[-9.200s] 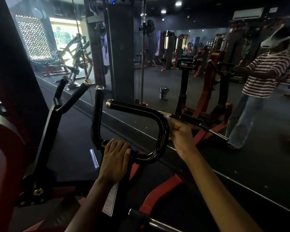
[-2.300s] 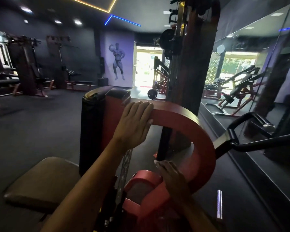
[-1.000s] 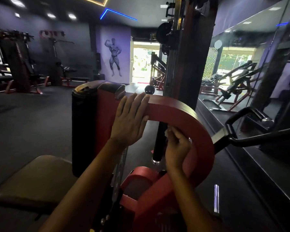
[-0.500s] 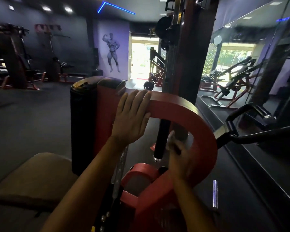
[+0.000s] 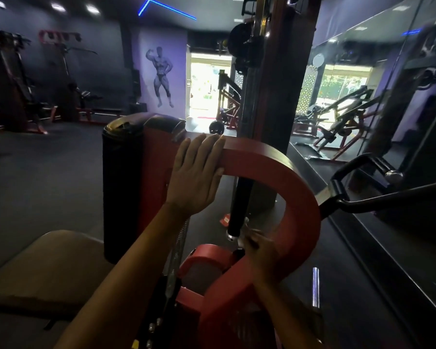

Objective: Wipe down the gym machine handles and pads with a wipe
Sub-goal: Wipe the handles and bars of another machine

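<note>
A: Left hand (image 5: 195,176) is flat on the top of the red curved arm (image 5: 301,197) of the machine, fingers straight and together, the thumb tucked under the arm's inner edge. It is pressing there, not gripping.

B: And the right hand (image 5: 261,255)?

A: Low down, inside the curve of that red arm, just below the bottom end of the black handle (image 5: 238,205) that hangs upright through the loop. The hand is blurred. There is a pale scrap at its fingertips, right by the handle's silver end cap; that looks like the wipe (image 5: 244,229), pinched in the fingers, though the blur hides how much of it there is.

B: Is the wipe on the handle?

A: Touching or just beside the end cap; I cannot tell which.

B: What else is around?

A: A tall black roller pad (image 5: 120,187) stands upright left of the left hand, fixed to the red frame. Below and left lies a brown seat pad (image 5: 43,270). A coiled spring (image 5: 178,250) runs down beside the left forearm. To the right a second black handle (image 5: 363,177) sticks out toward a wall mirror (image 5: 363,79), which reflects other machines. Farther back there is a bright doorway (image 5: 208,86) and a bodybuilder figure (image 5: 163,76) on the purple wall.
</note>
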The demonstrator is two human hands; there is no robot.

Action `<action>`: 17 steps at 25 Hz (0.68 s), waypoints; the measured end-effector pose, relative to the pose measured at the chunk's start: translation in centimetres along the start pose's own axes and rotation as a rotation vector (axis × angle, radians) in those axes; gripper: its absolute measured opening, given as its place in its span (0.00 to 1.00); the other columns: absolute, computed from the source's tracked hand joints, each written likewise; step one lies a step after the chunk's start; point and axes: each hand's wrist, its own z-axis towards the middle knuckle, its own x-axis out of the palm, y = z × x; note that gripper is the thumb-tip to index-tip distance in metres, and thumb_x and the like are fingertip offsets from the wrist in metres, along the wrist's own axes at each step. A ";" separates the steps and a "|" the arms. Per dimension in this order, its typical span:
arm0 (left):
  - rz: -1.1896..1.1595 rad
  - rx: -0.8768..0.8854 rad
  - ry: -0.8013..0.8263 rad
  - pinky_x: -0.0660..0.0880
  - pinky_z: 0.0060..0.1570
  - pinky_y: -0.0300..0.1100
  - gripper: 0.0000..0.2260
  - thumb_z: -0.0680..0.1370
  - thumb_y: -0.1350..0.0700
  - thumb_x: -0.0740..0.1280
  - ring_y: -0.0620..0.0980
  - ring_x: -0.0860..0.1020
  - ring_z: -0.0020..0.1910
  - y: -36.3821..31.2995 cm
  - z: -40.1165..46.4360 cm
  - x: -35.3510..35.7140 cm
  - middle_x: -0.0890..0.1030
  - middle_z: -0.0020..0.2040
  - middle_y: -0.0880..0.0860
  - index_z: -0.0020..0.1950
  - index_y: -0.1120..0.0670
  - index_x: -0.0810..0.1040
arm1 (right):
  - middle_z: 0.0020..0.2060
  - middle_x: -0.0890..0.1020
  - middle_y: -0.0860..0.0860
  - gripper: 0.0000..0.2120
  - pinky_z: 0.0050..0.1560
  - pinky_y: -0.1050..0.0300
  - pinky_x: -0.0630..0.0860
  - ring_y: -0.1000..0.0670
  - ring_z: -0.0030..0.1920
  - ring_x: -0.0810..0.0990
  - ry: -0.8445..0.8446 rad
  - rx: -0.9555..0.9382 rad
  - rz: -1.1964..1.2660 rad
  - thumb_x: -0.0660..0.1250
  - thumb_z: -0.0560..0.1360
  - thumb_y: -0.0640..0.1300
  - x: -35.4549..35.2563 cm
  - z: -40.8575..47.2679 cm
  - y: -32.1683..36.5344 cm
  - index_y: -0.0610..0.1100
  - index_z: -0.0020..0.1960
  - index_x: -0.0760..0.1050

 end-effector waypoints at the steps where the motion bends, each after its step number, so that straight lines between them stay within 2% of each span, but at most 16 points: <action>1: 0.000 0.001 0.001 0.49 0.74 0.50 0.23 0.80 0.50 0.54 0.57 0.63 0.71 0.0 0.0 -0.1 0.70 0.70 0.59 0.73 0.59 0.64 | 0.45 0.84 0.46 0.06 0.45 0.61 0.76 0.47 0.47 0.83 0.014 -0.003 -0.040 0.69 0.73 0.37 0.0 -0.4 -0.5 0.39 0.49 0.82; 3: -0.010 0.005 0.007 0.49 0.74 0.51 0.23 0.80 0.51 0.55 0.57 0.64 0.70 -0.2 -0.1 -0.2 0.70 0.69 0.59 0.73 0.59 0.64 | 0.47 0.82 0.45 0.08 0.47 0.70 0.74 0.45 0.49 0.81 -0.010 -0.147 -0.075 0.67 0.74 0.35 -0.3 -0.9 0.7 0.38 0.51 0.81; 5: -0.008 0.006 0.015 0.49 0.74 0.50 0.23 0.80 0.51 0.55 0.56 0.63 0.70 -0.2 -0.1 -0.4 0.71 0.68 0.59 0.73 0.59 0.65 | 0.52 0.80 0.45 0.13 0.54 0.72 0.71 0.48 0.53 0.77 -0.157 -0.564 -0.278 0.62 0.75 0.37 -0.8 -0.5 3.5 0.37 0.58 0.79; 7: -0.012 0.001 0.019 0.49 0.74 0.50 0.23 0.80 0.51 0.56 0.56 0.64 0.69 -0.1 0.0 -0.4 0.71 0.68 0.59 0.73 0.59 0.65 | 0.58 0.79 0.43 0.18 0.60 0.60 0.72 0.46 0.57 0.73 -0.250 -0.992 -0.638 0.60 0.74 0.36 -1.2 0.9 6.2 0.36 0.63 0.75; 8: -0.016 0.001 0.018 0.49 0.74 0.50 0.23 0.80 0.51 0.56 0.57 0.64 0.69 0.0 -0.1 -0.4 0.71 0.68 0.59 0.73 0.59 0.65 | 0.59 0.79 0.42 0.18 0.61 0.54 0.74 0.45 0.59 0.71 -0.252 -1.096 -0.780 0.60 0.74 0.35 -1.2 1.9 7.1 0.35 0.63 0.75; 10: -0.019 0.014 0.014 0.51 0.73 0.51 0.23 0.80 0.51 0.56 0.57 0.65 0.69 0.0 -0.1 -0.4 0.71 0.68 0.58 0.73 0.59 0.65 | 0.57 0.80 0.41 0.16 0.57 0.51 0.77 0.44 0.61 0.73 -0.233 -1.191 -0.963 0.61 0.74 0.35 -1.2 3.8 7.9 0.34 0.59 0.77; 13: -0.030 0.020 -0.006 0.52 0.72 0.51 0.23 0.80 0.50 0.55 0.56 0.65 0.68 0.0 -0.1 -0.3 0.72 0.67 0.58 0.72 0.59 0.65 | 0.56 0.81 0.41 0.12 0.51 0.53 0.78 0.43 0.59 0.77 -0.146 -1.325 -1.167 0.64 0.72 0.34 -1.5 5.7 7.6 0.34 0.53 0.80; 15: -0.031 0.018 -0.018 0.50 0.73 0.49 0.23 0.80 0.50 0.55 0.56 0.65 0.68 0.1 -0.1 -0.1 0.72 0.67 0.59 0.72 0.59 0.65 | 0.55 0.81 0.41 0.12 0.54 0.54 0.76 0.43 0.60 0.77 -0.122 -1.310 -1.273 0.65 0.72 0.36 -1.5 5.5 7.6 0.36 0.54 0.80; 17: -0.023 0.019 -0.012 0.49 0.73 0.49 0.23 0.80 0.51 0.56 0.56 0.64 0.68 0.2 -0.1 -0.1 0.72 0.67 0.59 0.72 0.59 0.65 | 0.52 0.82 0.41 0.11 0.58 0.54 0.75 0.44 0.60 0.78 -0.117 -1.285 -1.321 0.70 0.69 0.39 -1.2 4.8 7.5 0.38 0.50 0.82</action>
